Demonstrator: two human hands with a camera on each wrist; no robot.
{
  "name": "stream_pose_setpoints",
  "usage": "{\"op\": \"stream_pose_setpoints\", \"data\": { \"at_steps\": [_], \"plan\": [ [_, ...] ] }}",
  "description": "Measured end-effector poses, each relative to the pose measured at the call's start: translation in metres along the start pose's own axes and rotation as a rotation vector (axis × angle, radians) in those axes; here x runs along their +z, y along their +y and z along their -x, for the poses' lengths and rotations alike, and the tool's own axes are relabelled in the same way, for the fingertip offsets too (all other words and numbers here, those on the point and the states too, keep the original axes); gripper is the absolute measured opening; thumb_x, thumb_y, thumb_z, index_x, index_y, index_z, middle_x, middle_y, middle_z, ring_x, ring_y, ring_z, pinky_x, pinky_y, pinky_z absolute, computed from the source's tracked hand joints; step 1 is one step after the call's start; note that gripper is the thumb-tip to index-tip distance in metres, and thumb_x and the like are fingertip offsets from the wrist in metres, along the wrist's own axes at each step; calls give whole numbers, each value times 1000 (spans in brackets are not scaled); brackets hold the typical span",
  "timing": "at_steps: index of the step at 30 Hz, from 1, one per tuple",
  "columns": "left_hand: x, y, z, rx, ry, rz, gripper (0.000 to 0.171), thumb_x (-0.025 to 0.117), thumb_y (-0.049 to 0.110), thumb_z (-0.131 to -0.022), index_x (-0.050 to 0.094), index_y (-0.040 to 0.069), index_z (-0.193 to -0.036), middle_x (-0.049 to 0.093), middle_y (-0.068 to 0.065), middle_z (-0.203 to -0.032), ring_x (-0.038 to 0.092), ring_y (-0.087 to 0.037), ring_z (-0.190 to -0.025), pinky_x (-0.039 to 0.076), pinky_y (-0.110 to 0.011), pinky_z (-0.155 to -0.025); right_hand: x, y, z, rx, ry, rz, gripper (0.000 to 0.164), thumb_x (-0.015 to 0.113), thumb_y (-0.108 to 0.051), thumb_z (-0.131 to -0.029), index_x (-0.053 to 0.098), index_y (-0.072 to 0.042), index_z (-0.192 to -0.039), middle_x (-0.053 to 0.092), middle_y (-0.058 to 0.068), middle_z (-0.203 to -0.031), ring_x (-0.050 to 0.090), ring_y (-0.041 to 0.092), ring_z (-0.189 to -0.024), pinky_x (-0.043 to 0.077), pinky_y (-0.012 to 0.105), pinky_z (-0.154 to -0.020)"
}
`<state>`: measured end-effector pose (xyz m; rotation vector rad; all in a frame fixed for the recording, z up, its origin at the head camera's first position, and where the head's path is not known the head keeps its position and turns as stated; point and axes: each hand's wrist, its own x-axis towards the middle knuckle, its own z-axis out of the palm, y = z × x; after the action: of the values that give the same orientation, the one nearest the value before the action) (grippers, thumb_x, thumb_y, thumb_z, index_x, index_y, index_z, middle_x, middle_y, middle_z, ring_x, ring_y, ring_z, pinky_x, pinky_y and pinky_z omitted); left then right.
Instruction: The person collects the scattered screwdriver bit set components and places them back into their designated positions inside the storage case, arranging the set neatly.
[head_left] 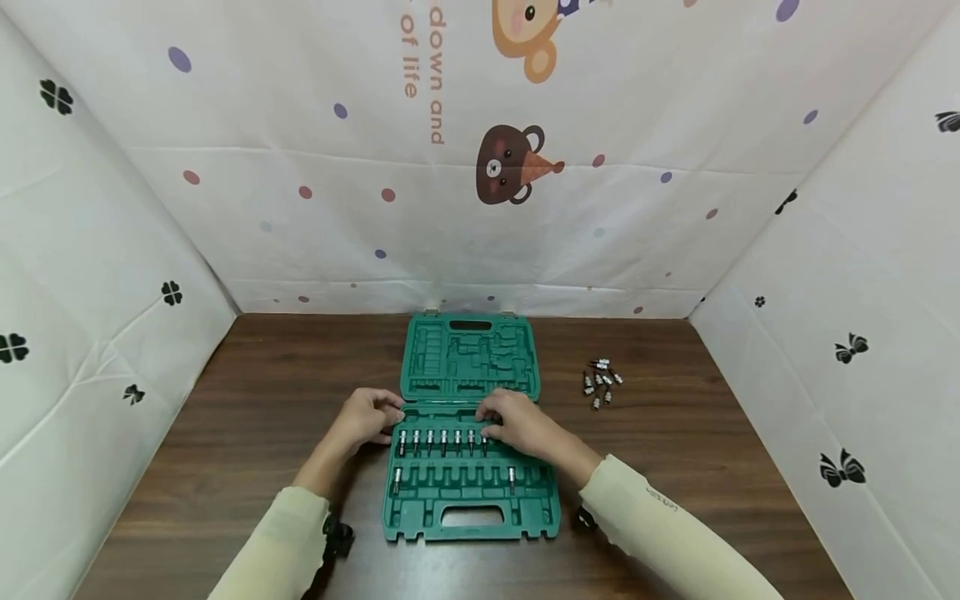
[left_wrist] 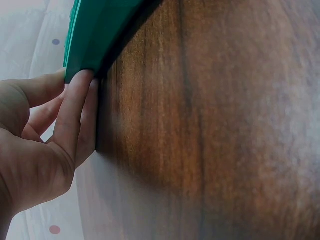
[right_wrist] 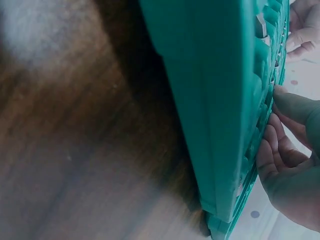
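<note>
From my remote seat I see the case [head_left: 472,533] open on the table [head_left: 262,400], its lid [head_left: 470,364] behind, near the back wall [head_left: 435,242]. A row of sockets [head_left: 444,442] sits inside; before it, two more [head_left: 512,480], well apart. Loose sockets [head_left: 599,379] lie right of the lid. The left hand [head_left: 367,417] is at the case's left edge, the right hand [head_left: 521,423] over its right side.

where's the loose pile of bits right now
In the head view, the loose pile of bits lies on the table, right of the green case's open lid.
</note>
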<state>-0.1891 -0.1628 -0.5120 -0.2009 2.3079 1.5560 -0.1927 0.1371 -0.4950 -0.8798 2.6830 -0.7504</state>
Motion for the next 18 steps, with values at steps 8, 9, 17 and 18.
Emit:
{"op": "stream_pose_setpoints", "data": {
  "at_steps": [8,9,17,18],
  "plan": [
    [-1,-2,1,-5,-2,7,21,64,2,-101,72,1,-120,69,-15,-107,69,-22,-92,65,-39,-69,-3,4,12,-35,36,-63,19,75,-18,-96,74,-14,-115,68,0,-115,67,17,-104,59,34,-88],
    [-1,-1,1,-6,-2,8,21,64,2,-101,72,1,-120,69,-15,-107,69,-23,-92,65,-39,-69,-3,6,14,-33,46,-70,20,75,-18,-96,73,-15,-116,68,-1,-116,66,17,-104,59,35,-89],
    [-1,0,0,-4,-7,13,21,64,1,-100,71,0,-120,69,-16,-107,69,-22,-92,65,-39,-69,-11,18,32,-1,177,-158,24,75,-13,-96,71,-13,-120,66,-2,-117,65,18,-104,58,36,-89],
    [-1,0,0,-4,-8,13,21,64,1,-100,71,0,-120,70,-16,-107,69,-22,-92,65,-39,-69,-13,20,34,-2,194,-163,24,75,-13,-96,71,-12,-120,66,-3,-117,65,18,-104,58,36,-89]
  ]
}}
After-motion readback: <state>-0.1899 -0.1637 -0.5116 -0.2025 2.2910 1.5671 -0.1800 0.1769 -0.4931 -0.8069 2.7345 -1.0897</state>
